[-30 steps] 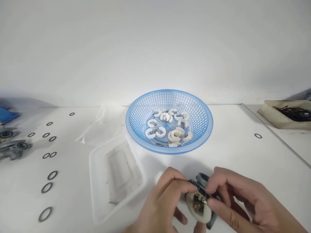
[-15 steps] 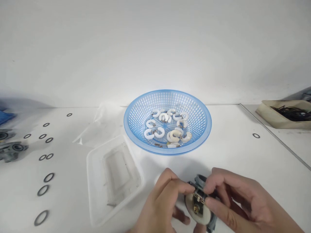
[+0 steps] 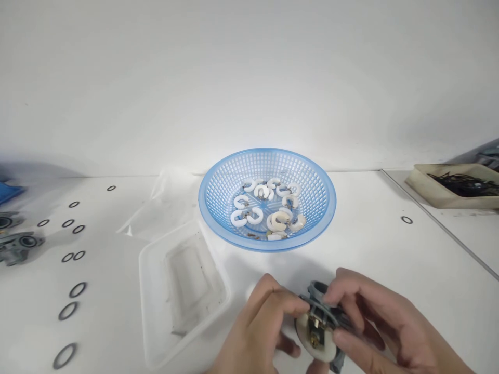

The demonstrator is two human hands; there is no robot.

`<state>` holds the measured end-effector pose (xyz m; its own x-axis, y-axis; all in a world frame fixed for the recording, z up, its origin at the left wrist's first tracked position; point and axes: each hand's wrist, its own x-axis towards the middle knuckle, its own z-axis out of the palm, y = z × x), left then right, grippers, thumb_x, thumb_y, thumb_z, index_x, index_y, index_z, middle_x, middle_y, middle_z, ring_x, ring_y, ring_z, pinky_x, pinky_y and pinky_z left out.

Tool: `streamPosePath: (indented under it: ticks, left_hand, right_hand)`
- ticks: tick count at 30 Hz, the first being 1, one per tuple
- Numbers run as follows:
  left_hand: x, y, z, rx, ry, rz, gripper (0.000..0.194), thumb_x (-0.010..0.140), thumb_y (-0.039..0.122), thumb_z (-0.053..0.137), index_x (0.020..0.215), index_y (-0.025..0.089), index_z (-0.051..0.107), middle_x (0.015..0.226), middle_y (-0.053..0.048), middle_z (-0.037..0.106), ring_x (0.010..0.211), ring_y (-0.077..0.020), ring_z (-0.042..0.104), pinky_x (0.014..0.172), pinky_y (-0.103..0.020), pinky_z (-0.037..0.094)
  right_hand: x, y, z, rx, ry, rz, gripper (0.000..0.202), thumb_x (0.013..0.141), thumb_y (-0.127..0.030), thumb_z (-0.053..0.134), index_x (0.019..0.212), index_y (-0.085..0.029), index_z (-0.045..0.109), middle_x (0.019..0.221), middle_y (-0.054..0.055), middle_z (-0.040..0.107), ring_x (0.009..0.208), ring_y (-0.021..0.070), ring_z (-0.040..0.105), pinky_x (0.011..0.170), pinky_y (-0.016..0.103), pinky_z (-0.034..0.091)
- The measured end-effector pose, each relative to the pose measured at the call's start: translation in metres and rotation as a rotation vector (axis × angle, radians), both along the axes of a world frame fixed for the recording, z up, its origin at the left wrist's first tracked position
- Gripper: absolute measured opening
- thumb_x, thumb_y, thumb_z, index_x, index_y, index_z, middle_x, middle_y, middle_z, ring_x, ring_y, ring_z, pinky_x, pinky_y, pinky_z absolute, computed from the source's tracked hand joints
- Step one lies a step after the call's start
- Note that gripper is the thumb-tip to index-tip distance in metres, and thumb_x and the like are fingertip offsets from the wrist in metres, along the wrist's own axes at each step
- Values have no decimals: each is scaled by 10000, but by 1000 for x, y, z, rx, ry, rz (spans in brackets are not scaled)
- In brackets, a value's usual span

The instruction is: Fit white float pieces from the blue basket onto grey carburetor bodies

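Between both hands, close to the lower edge of the view, is a grey metal carburetor body [image 3: 338,318] with its underside turned towards me. A white C-shaped float [image 3: 329,352] sits on that underside, around small brass parts [image 3: 314,338]. My left hand [image 3: 261,324] grips the carburetor from the left, its index finger on the upper edge near the float's hinge end. From the right, my right hand [image 3: 384,322] holds the body, fingers behind it and thumb at the float's side. The fingers hide part of the body.
Beyond the hands stands a blue mesh basket [image 3: 210,221] with several white floats. A white plastic tray [image 3: 150,306] lies to the left, near several black rings [image 3: 65,356] and more carburetor bodies [image 3: 19,246]. At right are a single ring [image 3: 406,220] and a cream bin [image 3: 423,189].
The carburetor has tilted slightly in my hands, and my right thumb has shifted down a little along the float's side. The surroundings have shifted slightly in view.
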<state>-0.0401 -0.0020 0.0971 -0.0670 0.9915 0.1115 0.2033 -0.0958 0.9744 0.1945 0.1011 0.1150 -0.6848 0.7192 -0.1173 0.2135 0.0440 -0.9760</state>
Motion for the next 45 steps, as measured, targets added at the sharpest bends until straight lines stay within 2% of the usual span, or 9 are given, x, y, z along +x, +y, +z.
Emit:
streamPosePath:
  ticks: [3,7,17,21,25,31,35,38,45]
  left_hand:
    - [-2,0,1,-8,-2,-12,591,701,55,860,1212,307,704,1095,7,593,776,-81,723,640,-147,675]
    - [-4,0,0,45,18,-46,668,703,25,842,1274,322,662,1142,2,563,786,-65,706,633,-121,664]
    - [2,1,12,-46,72,-9,586,683,115,926,1200,257,691,1172,-11,559,777,-67,684,639,-152,687]
    - [2,0,9,14,93,-19,667,668,53,901,1245,306,682,1178,10,555,815,-72,714,662,-144,691]
    - [-2,0,7,25,105,-53,614,705,73,886,1237,295,672,1192,0,560,826,-87,728,679,-173,710]
    - [-1,0,10,37,109,-60,527,750,90,871,1211,262,681,1178,-12,560,830,-98,720,663,-203,727]
    - [1,-1,10,71,118,-44,517,762,106,885,1215,255,685,1173,-18,573,841,-99,712,638,-184,713]
    - [2,-1,8,90,123,-15,531,751,83,885,1212,261,689,1162,-12,584,839,-92,710,640,-166,705]
    - [4,-1,8,81,107,-7,508,756,81,870,1197,261,693,1149,-12,587,842,-95,721,623,-161,708]
  right_hand:
    - [-1,4,0,186,65,54,300,1105,-422,736,1374,-363,615,962,-1,552,798,195,625,714,295,590]
    - [-8,7,10,356,60,80,352,1078,-382,733,1389,-389,569,1049,20,562,813,204,623,686,296,588]
    - [-10,10,6,366,47,137,598,996,-495,847,1492,-432,519,1318,74,463,1124,312,667,860,395,670]
    - [-6,12,3,303,31,192,703,982,-415,872,1555,-458,467,1409,80,405,1178,304,660,961,432,674]
    - [-1,16,2,252,0,257,795,942,-333,915,1584,-443,458,1446,95,414,1241,327,639,1049,472,646]
    - [-1,18,5,319,55,233,719,955,-383,908,1569,-415,536,1417,109,493,1232,354,638,1027,484,644]
    - [-5,18,4,403,136,148,409,1100,-386,719,1499,-382,630,1352,121,546,1190,339,642,967,452,637]
    - [-8,18,0,329,183,116,276,1164,-378,628,1435,-379,677,1271,99,571,1083,284,662,873,388,630]
    - [-13,17,-4,182,223,101,207,1151,-363,699,1353,-379,742,1230,61,570,995,215,673,855,332,602]
